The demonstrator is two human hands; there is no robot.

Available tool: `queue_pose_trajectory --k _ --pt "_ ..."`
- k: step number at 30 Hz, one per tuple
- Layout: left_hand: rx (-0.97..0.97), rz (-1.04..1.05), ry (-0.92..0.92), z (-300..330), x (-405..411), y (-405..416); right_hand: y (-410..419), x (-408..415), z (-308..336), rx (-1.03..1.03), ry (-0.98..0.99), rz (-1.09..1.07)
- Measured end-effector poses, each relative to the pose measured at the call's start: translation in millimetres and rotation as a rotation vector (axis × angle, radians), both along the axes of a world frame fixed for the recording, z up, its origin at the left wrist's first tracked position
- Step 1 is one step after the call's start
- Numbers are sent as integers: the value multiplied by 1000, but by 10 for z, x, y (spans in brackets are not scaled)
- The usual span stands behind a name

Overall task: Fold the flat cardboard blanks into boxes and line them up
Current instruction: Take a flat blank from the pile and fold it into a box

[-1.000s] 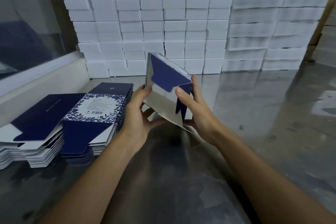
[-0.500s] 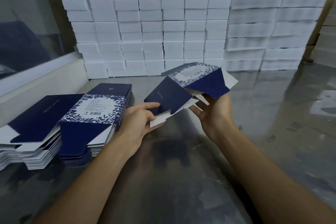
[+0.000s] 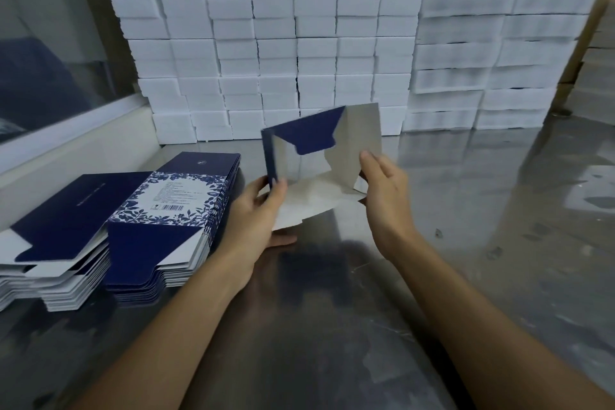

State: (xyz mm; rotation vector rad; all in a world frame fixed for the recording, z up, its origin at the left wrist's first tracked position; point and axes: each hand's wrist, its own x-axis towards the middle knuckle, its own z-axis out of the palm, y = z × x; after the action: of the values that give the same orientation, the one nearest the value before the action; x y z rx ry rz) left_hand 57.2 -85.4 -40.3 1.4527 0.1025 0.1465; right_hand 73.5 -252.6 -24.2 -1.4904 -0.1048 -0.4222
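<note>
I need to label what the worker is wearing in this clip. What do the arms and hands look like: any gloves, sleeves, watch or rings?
Both forearms are bare as far as the frame shows, with no sleeve edge in view. The left hand and right hand wear no gloves. No watch, wristband or ring shows on either, though the fingers are slightly blurred.

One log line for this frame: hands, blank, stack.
left hand: grips blank edge | right hand: holds far side | blank: half-opened, flaps loose | flat blanks stack: left on table
</note>
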Motion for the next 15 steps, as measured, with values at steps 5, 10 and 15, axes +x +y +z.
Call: queue_pose_trajectory --k 5,10,15 --pt "-30 131 -6 30 53 52 27 -59 67 -1 38 21" --pt "25 217 -59 18 85 47 -1 7 12 107 84 -27" --pt "124 261 -82 -10 96 49 -90 99 -51 267 32 -190"
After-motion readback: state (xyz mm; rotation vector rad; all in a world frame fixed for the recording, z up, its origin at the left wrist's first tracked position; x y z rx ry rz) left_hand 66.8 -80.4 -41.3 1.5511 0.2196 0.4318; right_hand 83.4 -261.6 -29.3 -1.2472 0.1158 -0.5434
